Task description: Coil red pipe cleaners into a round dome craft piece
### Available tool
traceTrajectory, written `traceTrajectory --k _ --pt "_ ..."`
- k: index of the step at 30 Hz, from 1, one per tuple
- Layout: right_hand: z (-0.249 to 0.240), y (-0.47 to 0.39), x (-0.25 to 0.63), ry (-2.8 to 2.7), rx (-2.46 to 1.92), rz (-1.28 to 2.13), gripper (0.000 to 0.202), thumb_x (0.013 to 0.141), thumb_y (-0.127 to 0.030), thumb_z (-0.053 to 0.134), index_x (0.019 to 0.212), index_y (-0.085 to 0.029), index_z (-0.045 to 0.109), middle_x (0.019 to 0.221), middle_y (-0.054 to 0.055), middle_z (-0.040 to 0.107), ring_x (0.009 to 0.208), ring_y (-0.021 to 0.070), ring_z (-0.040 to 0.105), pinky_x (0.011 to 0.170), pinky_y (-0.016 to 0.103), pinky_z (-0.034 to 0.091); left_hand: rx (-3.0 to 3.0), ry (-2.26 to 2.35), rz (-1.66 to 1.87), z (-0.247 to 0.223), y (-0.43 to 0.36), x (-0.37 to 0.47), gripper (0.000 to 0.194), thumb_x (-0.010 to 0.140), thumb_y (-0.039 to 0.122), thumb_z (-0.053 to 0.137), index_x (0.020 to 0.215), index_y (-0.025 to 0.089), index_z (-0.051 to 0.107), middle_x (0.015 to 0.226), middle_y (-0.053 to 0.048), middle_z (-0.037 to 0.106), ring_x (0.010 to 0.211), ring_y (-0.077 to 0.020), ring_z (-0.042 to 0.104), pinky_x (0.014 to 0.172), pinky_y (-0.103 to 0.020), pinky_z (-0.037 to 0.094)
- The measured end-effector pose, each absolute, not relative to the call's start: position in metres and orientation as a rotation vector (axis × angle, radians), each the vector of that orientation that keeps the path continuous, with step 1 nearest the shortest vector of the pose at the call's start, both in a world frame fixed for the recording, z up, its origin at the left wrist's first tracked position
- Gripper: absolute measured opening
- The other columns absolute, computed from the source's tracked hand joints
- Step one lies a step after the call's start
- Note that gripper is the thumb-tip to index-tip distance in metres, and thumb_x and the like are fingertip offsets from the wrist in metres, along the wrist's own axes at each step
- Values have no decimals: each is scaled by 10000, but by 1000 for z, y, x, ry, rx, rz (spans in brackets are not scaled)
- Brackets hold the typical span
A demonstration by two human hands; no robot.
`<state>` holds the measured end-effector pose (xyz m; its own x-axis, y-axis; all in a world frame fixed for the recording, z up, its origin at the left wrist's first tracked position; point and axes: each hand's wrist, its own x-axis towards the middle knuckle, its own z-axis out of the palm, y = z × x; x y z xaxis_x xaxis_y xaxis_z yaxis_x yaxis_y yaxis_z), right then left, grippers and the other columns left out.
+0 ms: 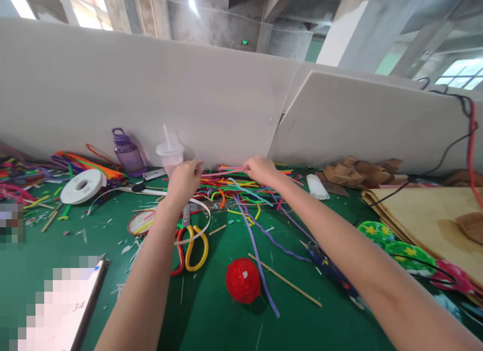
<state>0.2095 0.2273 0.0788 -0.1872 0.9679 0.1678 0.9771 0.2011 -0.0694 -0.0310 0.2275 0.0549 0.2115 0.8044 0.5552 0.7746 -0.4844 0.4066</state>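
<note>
My left hand [186, 179] is over the left side of a pile of coloured pipe cleaners [260, 192], fingers curled together; whatever they hold is hidden. At the pile's back right, my right hand [260, 170] pinches a pink pipe cleaner [230, 171] that stretches leftward. Purple pipe cleaners [252, 235] trail from the pile toward me. A round red wound ball [243, 280] with a white spot on top sits in front, beside a thin wooden stick [289, 281]. Scissors [195, 253] with red and yellow handles lie partly behind my left forearm.
A purple bottle [129, 155] and a lidded cup with straw [169, 152] stand by the white partition [151, 89]. A white spool [83, 186] lies left, a pixelated tablet-like object [64, 305] near front left. Brown paper [426, 210] and green flowered fabric [409, 258] are right.
</note>
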Motion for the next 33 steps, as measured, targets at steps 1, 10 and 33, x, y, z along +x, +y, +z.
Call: traceTrajectory --k 1,10,33 --pt "89 220 215 -2275 -1866 -80 189 859 -235 555 887 -189 736 886 108 723 831 214 636 677 283 423 2391 1569 1240 64 223 -31 311 847 195 492 1089 140 680 1090 -146 710 1022 -282 654 916 -405 480" --pt "159 87 229 -2124 -1447 732 257 832 -373 573 838 -162 720 681 27 697 477 87 438 506 242 329 2403 1309 1895 134 122 6 406 852 332 581 1240 217 548 1330 -126 539 1320 -289 407 1099 -483 301" --pt "4 27 203 -2034 -1731 638 267 858 -315 498 657 -199 630 637 39 684 628 168 606 550 243 335 1718 1193 782 -6 30 -19 510 797 462 608 1182 129 580 656 -36 706 626 -192 668 639 -317 511"
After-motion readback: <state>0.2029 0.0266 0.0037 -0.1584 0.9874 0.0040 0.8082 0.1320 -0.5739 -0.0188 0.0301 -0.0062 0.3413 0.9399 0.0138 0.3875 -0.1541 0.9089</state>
